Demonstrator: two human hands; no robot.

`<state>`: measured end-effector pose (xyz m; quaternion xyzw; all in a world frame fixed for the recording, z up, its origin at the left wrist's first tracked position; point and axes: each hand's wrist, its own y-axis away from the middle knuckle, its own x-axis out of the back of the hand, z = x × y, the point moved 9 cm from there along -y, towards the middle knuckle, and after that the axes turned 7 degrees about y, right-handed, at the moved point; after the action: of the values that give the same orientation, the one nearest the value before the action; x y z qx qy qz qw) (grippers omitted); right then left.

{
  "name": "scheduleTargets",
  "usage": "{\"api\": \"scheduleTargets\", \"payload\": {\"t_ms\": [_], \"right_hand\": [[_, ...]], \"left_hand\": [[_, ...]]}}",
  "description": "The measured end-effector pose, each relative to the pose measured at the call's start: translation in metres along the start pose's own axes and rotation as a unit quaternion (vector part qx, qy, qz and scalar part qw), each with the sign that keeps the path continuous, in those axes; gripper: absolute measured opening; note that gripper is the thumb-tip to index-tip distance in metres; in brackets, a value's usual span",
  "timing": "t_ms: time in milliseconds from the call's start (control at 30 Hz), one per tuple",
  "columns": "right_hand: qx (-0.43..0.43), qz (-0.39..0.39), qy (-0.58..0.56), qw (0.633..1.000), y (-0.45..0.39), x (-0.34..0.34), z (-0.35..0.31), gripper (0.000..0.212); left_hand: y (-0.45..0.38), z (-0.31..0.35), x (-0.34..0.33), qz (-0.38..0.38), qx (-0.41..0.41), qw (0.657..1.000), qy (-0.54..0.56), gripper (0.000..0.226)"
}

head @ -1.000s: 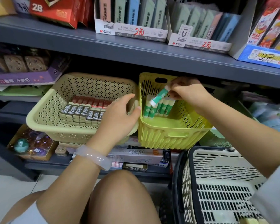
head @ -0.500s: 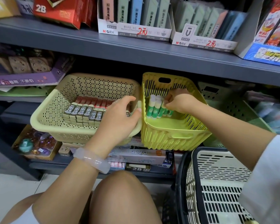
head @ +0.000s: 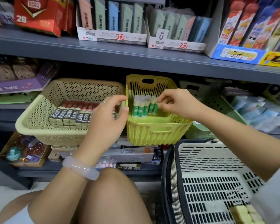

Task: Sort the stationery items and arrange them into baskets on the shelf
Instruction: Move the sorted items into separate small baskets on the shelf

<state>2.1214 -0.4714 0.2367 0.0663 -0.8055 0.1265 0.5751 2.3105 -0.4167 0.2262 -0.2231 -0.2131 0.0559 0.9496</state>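
— Glue sticks? 
— Upright row of glue sticks [head: 144, 106] in the yellow basket [head: 155, 131] on the shelf, near room free. 
— Hands? 
— Right hand [head: 176, 102] pinches the rightmost stick; left hand [head: 110, 113] pinches the basket's left rim.

A single head-worn camera looks forward and down from a crouched person's eye level, facing a grey shelf [head: 136, 60] squarely and at arm's reach. Its wide lens bends the shelf edges and takes in the upper display boxes at the top, two baskets at mid-frame, and the wearer's own knee [head: 110, 196] and a slotted shopping basket [head: 205, 183] at the bottom. There is no second view to share any part of the scene.
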Motion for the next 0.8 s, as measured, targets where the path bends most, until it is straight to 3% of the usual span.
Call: {"api": "scheduleTargets", "payload": {"t_ms": [133, 400, 567, 633, 700, 800], "right_hand": [[0.052, 0.026, -0.048, 0.997, 0.047, 0.019, -0.005, 0.007], [0.030, 0.008, -0.066, 0.997, 0.127, 0.008, 0.040, 0.011], [-0.015, -0.092, -0.060, 0.994, 0.169, -0.036, 0.095, 0.014], [-0.051, -0.134, -0.061, 0.988, 0.187, -0.054, 0.125, 0.015], [-0.086, -0.185, -0.037, 0.978, 0.206, -0.074, 0.154, 0.018], [-0.096, -0.295, 0.024, 0.950, 0.236, -0.105, 0.186, 0.027]], "left_hand": [[0.029, 0.035, -0.029, -0.054, -0.054, 0.996, 0.037, 0.024], [0.088, 0.067, -0.138, -0.217, -0.085, 0.972, 0.043, 0.022], [0.129, 0.066, -0.207, -0.336, -0.078, 0.939, -0.012, 0.026], [0.146, 0.055, -0.224, -0.390, -0.091, 0.912, -0.091, 0.036], [0.154, 0.046, -0.228, -0.408, -0.139, 0.879, -0.205, 0.042], [0.157, 0.038, -0.224, -0.420, -0.161, 0.853, -0.264, 0.042]]}}
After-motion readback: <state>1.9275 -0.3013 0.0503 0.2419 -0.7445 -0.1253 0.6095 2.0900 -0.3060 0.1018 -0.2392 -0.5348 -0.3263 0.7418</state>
